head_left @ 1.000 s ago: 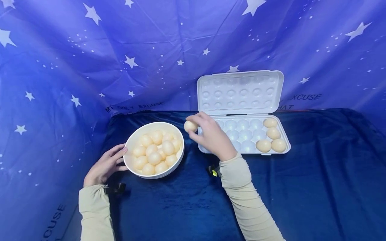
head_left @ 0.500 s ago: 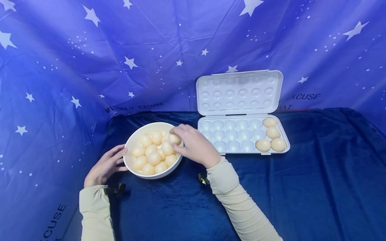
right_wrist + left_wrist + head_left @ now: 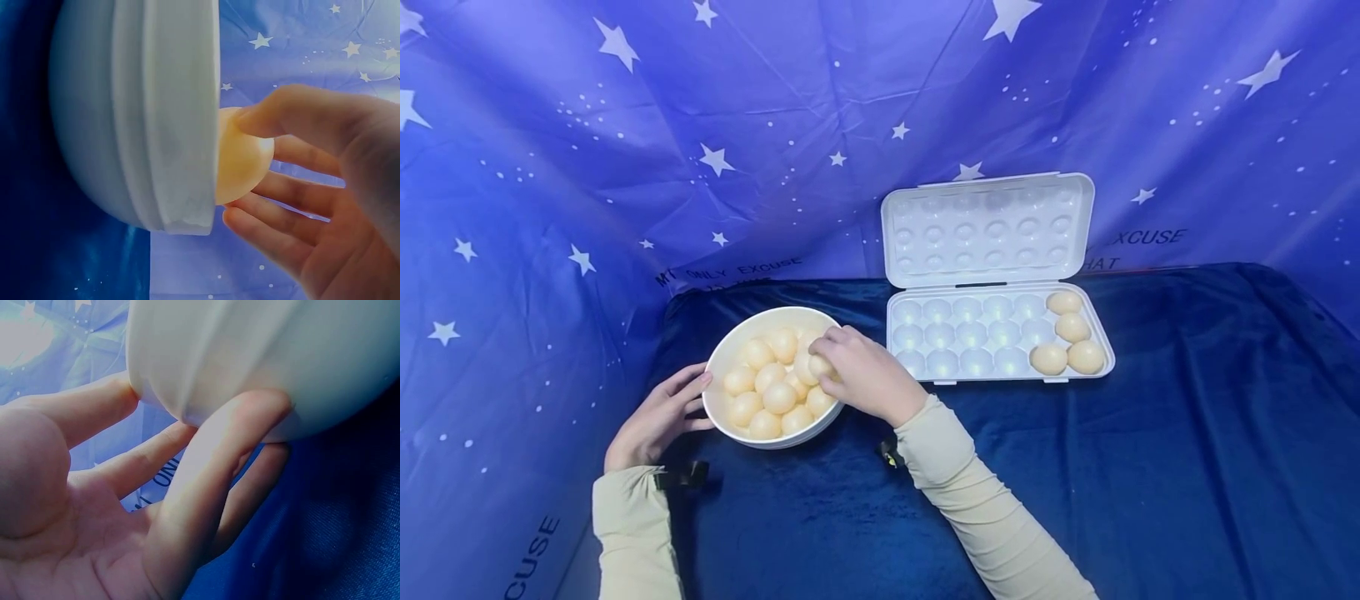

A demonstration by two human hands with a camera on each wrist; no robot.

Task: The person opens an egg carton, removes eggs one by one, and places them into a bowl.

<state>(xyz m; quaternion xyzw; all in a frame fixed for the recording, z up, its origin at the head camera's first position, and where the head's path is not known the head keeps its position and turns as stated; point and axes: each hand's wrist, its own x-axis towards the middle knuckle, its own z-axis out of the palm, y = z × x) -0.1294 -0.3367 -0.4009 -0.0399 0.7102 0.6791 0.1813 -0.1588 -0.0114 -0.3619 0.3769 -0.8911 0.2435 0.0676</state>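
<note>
A white bowl (image 3: 715,408) full of pale eggs stands left of centre in the head view. My left hand (image 3: 658,408) rests against its left side, with fingertips and thumb (image 3: 103,409) touching the outer wall and fingers mostly extended. At the bowl's right rim, my right hand (image 3: 872,375) pinches an egg (image 3: 247,162) between thumb and fingers, right over the other eggs. To the right lies an opened white egg box (image 3: 1000,375). Several eggs (image 3: 1049,360) sit in the hollows at its right end, while the hollows further left hold none.
The egg box's lid (image 3: 988,271) stands raised against a blue-purple star-printed curtain (image 3: 790,100) behind the table. Dark blue cloth (image 3: 805,525) covers the table, slightly creased on the right. A dark wrist strap mount (image 3: 685,477) hangs below the left hand.
My right hand has carried the egg left from the egg box to the bowl's right rim and down among the eggs. The left hand stays at the bowl. The view has shifted slightly.
</note>
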